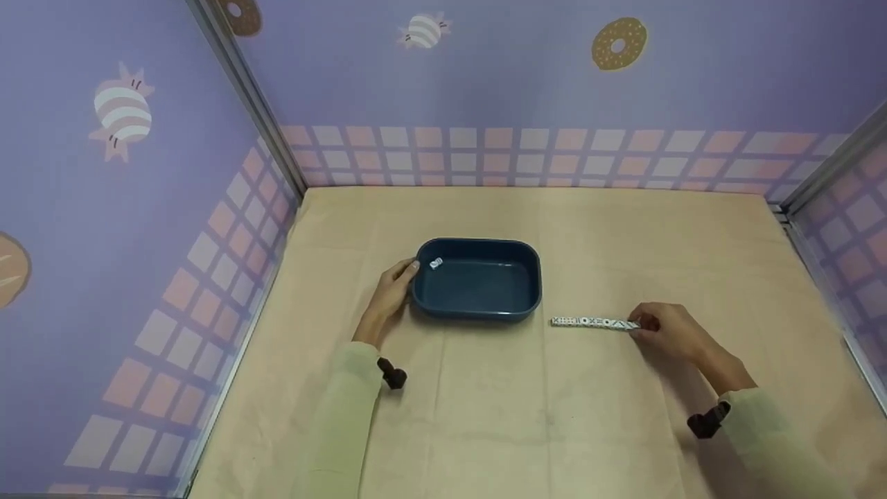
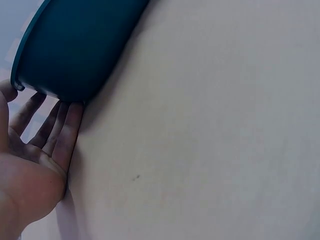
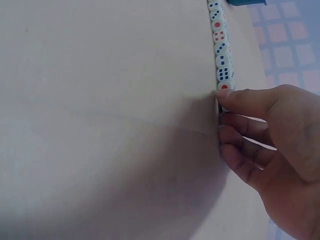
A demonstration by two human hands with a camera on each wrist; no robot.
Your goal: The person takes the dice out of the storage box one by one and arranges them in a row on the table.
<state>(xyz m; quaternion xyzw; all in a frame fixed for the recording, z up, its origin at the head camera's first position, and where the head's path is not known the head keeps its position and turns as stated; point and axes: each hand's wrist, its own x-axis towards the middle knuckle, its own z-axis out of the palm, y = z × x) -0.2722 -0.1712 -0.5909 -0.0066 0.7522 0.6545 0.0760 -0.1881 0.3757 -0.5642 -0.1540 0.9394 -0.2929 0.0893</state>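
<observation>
A dark blue rectangular dish [image 1: 478,313] with rounded corners stands on the cloth. My left hand [image 1: 393,291] holds its left side, thumb over the rim and the other fingers [image 2: 67,130] against the outer wall. Inside, near the left wall, lie a couple of white dice [image 1: 436,263]. To the right of the dish, a straight row of several white dice [image 1: 592,321] with red and blue pips lies on the cloth. My right hand [image 1: 669,331] pinches the die at the row's right end between thumb and fingers; that die [image 3: 224,87] is partly hidden by the thumb.
A beige cloth [image 1: 485,402] with fold lines covers the table. Purple panels with a pink and white checked band [image 1: 499,156] stand along the back and both sides, joined by metal posts [image 1: 260,104]. Dark devices [image 1: 393,374] are strapped at both wrists.
</observation>
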